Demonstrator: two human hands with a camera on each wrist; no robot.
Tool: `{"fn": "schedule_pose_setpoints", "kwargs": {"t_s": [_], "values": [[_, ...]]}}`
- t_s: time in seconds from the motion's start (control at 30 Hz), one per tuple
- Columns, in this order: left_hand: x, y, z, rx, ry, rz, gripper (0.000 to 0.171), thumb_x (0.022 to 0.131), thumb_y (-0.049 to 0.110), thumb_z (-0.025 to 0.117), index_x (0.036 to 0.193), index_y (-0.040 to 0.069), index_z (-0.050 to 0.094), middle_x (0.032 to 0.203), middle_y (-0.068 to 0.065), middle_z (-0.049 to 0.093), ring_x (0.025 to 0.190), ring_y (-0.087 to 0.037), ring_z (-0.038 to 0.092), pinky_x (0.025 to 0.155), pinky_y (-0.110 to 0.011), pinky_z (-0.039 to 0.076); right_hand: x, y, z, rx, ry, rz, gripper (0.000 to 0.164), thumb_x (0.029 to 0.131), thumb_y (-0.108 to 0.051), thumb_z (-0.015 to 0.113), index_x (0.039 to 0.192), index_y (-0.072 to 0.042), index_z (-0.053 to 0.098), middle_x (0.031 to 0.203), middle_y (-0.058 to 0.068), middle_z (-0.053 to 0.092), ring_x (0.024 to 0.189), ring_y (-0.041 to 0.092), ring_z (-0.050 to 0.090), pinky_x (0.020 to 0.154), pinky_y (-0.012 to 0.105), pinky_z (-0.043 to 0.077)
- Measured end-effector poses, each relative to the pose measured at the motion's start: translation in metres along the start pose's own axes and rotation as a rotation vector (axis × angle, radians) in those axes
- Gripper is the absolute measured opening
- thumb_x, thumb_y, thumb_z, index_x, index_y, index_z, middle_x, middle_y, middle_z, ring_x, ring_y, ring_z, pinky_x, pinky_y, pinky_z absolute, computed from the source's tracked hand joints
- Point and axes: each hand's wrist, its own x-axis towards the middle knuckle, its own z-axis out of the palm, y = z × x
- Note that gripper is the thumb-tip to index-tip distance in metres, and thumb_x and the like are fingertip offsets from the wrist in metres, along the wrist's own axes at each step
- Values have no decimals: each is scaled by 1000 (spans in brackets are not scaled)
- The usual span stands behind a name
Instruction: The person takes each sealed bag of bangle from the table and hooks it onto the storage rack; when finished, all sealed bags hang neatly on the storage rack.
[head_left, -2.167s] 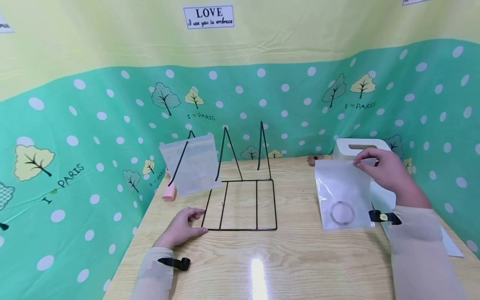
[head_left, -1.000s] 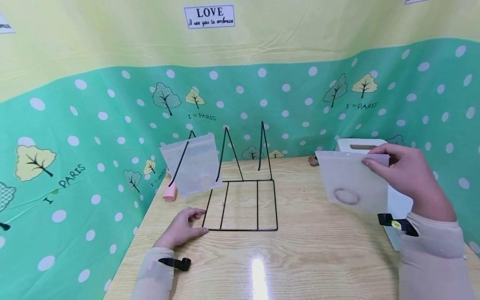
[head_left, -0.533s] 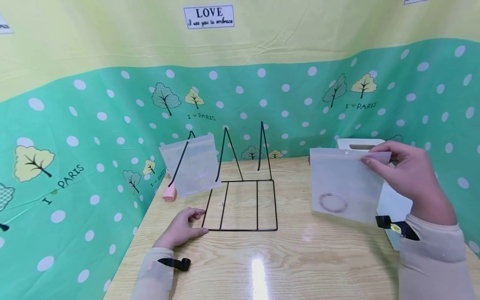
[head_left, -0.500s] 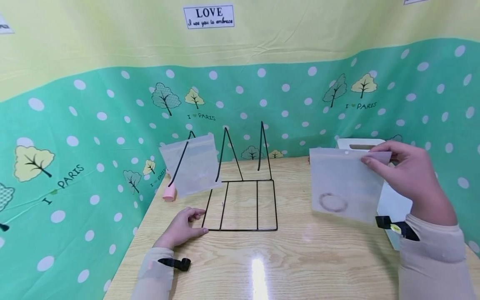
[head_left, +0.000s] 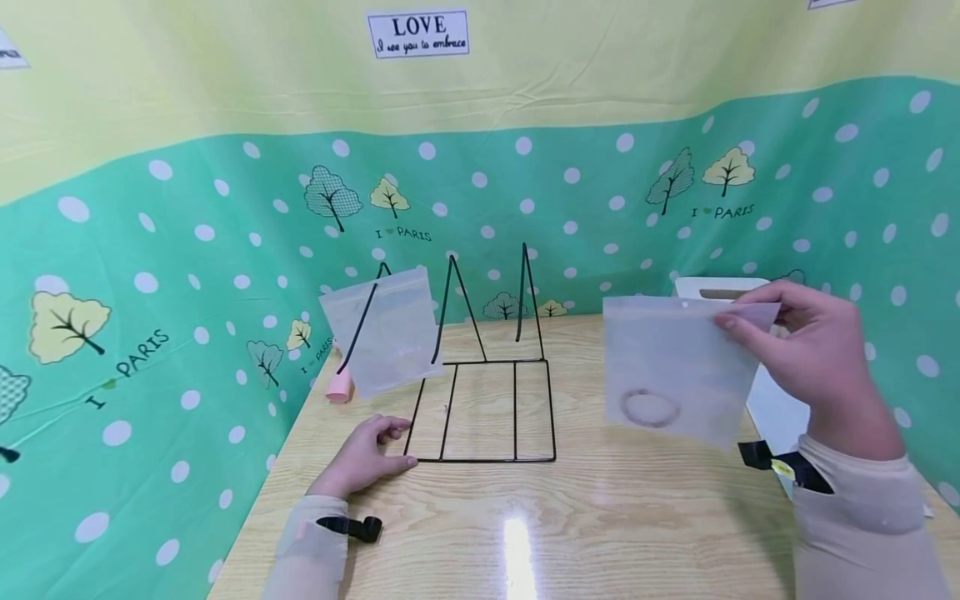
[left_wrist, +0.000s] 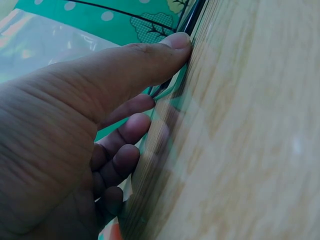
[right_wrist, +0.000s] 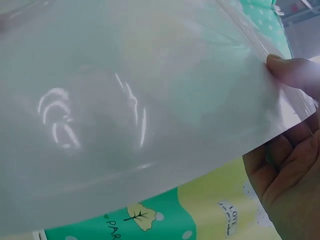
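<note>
While in right hand (head_left: 813, 354), frosted bag (head_left: 678, 362), ring (head_left: 651, 424) inside.

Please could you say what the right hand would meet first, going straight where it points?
Past the bag it pinches, the right hand would probably meet the rightmost black upright, though depth is unclear.

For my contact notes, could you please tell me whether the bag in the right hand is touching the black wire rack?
Apart: the head view shows a strip of tabletop between the rack and the held bag.
</note>
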Motion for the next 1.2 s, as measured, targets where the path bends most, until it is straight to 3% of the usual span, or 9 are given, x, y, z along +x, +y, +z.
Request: {"fn": "schedule_pose_setpoints", "kwargs": {"t_s": [0.2,0.43,0.57,0.77,1.2], "values": [[0,1,0,-2,-4,-8,62,77,32,96,129,11,70,106,-1,62,97,-20,53,90,-41,46,-2,-6,8,68,-5,-83,18,75,22,80,88,12,72,82,-1,74,64,8,65,58,15,50],[-1,2,-1,-8,-4,-10,63,76,34,97,128,11,70,107,-1,62,97,-20,54,91,-42,46,-3,-10,20,394,-21,-166,17,72,31,71,85,22,67,82,9,76,62,10,65,57,16,51],[-1,1,-1,-7,-2,-9,62,76,34,97,128,11,70,107,0,62,98,-20,54,92,-42,46,-6,-13,27,489,-31,-188,18,70,33,69,86,23,67,84,11,76,61,11,65,57,17,50],[0,2,-1,-6,1,-5,62,76,33,97,127,11,70,107,0,63,98,-20,54,92,-42,46,-11,-19,37,454,-38,-181,18,72,31,71,86,20,69,85,10,75,64,11,68,58,16,52],[-1,2,-1,-8,-3,-11,62,76,34,97,128,12,70,108,0,62,100,-19,55,94,-43,46,-11,-23,57,413,-36,-211,19,72,29,74,84,15,71,81,7,73,61,9,62,54,17,49]]}}
